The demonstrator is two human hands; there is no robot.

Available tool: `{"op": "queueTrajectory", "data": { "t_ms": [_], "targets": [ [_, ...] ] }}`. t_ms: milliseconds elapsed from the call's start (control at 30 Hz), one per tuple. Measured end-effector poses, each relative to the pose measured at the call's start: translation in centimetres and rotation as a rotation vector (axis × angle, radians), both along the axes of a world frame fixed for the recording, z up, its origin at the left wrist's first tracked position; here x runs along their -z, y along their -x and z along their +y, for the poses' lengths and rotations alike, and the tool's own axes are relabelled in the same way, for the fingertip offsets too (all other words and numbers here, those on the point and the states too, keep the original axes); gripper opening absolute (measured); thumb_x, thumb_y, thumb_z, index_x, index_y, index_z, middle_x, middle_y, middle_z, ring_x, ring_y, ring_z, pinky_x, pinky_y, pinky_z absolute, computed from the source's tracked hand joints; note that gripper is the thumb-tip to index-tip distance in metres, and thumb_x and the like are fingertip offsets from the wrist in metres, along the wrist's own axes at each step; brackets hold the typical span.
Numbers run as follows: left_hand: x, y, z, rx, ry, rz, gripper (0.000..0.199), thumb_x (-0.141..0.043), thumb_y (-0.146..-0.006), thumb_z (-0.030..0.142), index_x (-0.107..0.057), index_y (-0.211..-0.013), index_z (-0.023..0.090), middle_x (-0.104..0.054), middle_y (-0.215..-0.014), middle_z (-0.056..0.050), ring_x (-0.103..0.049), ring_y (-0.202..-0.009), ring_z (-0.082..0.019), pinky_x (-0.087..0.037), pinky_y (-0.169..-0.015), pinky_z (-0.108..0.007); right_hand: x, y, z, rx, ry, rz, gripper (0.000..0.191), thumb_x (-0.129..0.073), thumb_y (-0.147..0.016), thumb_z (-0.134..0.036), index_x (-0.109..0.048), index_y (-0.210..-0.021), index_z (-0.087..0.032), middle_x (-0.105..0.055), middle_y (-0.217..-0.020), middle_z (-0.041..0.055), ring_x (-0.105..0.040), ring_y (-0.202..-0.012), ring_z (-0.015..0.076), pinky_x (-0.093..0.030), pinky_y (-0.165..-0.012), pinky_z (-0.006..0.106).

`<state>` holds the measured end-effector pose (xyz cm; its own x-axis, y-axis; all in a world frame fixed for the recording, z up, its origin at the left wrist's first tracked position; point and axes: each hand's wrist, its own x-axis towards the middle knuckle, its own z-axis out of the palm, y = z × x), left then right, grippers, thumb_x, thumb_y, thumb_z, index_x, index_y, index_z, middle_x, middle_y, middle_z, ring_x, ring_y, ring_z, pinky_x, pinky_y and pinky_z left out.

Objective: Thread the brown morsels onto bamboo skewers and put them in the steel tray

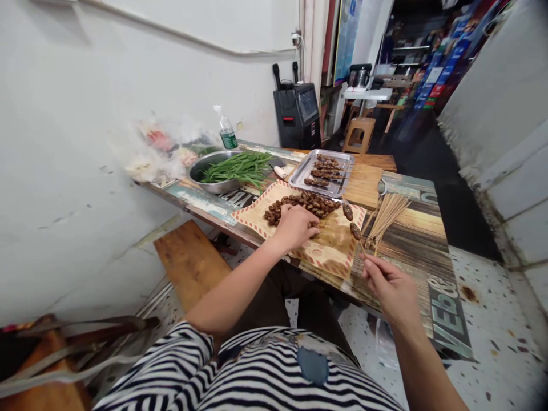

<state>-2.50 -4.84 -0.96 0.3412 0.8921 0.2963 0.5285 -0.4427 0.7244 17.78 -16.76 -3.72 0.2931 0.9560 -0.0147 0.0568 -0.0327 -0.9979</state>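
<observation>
Wood-print tabletop (pixel 422 245) extends right past the bamboo skewers (pixel 390 218). Right hand (pixel 391 285), at the near edge, pinches one stick (pixel 363 246), pupae (pixel 355 231) beyond the grip; left hand (pixel 297 225) curled at pupa pile (pixel 306 201), hold unclear.

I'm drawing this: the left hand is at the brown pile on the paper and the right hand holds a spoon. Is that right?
Not a spoon: the head view shows the right hand holding a stick with a brown piece on it. The left hand is at the pile on the paper.
</observation>
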Motion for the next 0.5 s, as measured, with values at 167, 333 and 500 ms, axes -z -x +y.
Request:
{"op": "queueTrajectory", "data": {
  "t_ms": [167,333,500],
  "targets": [
    [1.9,-1.4,0.5,-0.023,-0.090,0.132,0.006,-0.070,-0.055,0.019,-0.065,-0.055,0.021,-0.060,-0.069,-0.008,-0.044,-0.091,-0.026,-0.010,-0.093,-0.042,0.2,-0.3,-0.1,-0.007,0.003,0.034,0.036,-0.064,-0.070,-0.042,-0.065,-0.093,-0.014,-0.051,-0.058,-0.0022,-0.032,-0.040,0.0037,-0.021,-0.036,0.019],
    [3.0,-1.6,0.8,-0.036,-0.164,0.319,0.004,-0.062,-0.062,0.016,-0.065,-0.062,0.019,-0.059,-0.078,-0.010,-0.042,-0.092,-0.027,-0.012,-0.089,-0.044,0.5,-0.2,-0.1,-0.012,0.009,0.059,0.036,-0.065,-0.069,-0.042,-0.065,-0.093,-0.014,-0.051,-0.057,-0.0026,-0.032,-0.039,0.0035,-0.020,-0.036,0.019],
    [2.4,-2.1,1.0,0.027,-0.102,0.273,0.009,-0.061,-0.060,0.014,-0.066,-0.065,0.020,-0.062,-0.083,-0.009,-0.045,-0.093,-0.026,-0.016,-0.090,-0.042,0.9,-0.4,-0.2,-0.032,0.005,0.066,0.036,-0.064,-0.071,-0.042,-0.065,-0.095,-0.015,-0.051,-0.059,-0.0024,-0.032,-0.040,0.0032,-0.021,-0.036,0.019]
  ]
}}
